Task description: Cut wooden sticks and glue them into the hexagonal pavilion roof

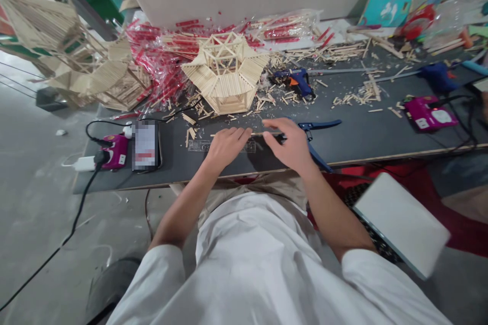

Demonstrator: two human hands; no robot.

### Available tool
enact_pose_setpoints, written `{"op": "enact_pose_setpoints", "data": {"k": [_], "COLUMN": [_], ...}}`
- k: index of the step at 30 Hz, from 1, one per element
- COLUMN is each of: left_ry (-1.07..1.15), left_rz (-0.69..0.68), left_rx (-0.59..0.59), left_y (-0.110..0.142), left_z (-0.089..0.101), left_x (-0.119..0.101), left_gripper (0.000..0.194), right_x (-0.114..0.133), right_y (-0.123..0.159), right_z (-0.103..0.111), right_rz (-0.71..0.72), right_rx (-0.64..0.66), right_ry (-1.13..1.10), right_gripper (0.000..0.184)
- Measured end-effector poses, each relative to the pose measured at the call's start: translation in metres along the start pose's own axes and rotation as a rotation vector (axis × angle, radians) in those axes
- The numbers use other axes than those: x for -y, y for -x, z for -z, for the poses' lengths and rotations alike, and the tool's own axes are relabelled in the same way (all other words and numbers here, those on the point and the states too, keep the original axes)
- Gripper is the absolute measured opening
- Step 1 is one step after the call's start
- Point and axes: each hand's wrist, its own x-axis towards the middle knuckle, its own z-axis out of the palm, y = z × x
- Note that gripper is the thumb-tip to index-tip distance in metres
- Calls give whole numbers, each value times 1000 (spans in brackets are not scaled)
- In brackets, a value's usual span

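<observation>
Both hands rest on the dark table (381,132), just in front of the stick-built pavilion model (225,72). The left hand (225,145) and right hand (290,145) each pinch one end of a thin wooden stick (257,133), held level over a clear ruler (198,145). Blue-handled cutters (318,127) lie beside the right hand.

my one head camera looks forward and steeply down from close above onto the dark table (358,134) and my lap.
</observation>
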Motion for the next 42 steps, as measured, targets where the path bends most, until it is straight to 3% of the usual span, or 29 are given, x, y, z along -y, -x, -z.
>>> {"op": "enact_pose_setpoints", "data": {"k": [3,7,8,11,14,20,24,28,35,42], "left_ry": [53,112,127,155,167,244,295,344,426,483], "left_rz": [29,97,115,144,150,201,224,236,418,424], "left_rx": [-27,-119,-138,-184,-212,-283,-353,-395,-391,-438], "left_y": [2,1,0,0,2,2,-3,-8,-10,-5], "left_z": [-5,-12,-13,-14,-12,4,14,24,68,91], "left_x": [0,-1,-1,0,1,-7,-18,-26,-39,-51], "left_gripper": [33,26,26,26,25,25,24,23,27,24], "right_x": [-17,-60,-68,-76,-65,-45,-31,-11,17,49], "right_y": [9,25,28,33,31,26,26,26,35,43], "right_z": [41,80,85,89,86,82,82,83,74,61], "right_rz": [-72,-231,-234,-158,-80,-104,-142,-176,-156,-231], "right_rx": [-8,341,406,466,461,474,497,502,409,288], "right_ry": [166,442,503,636,744,877,763,489,62,-335], "right_gripper": [47,99,105,101,89,73,69,66,57,45]}}
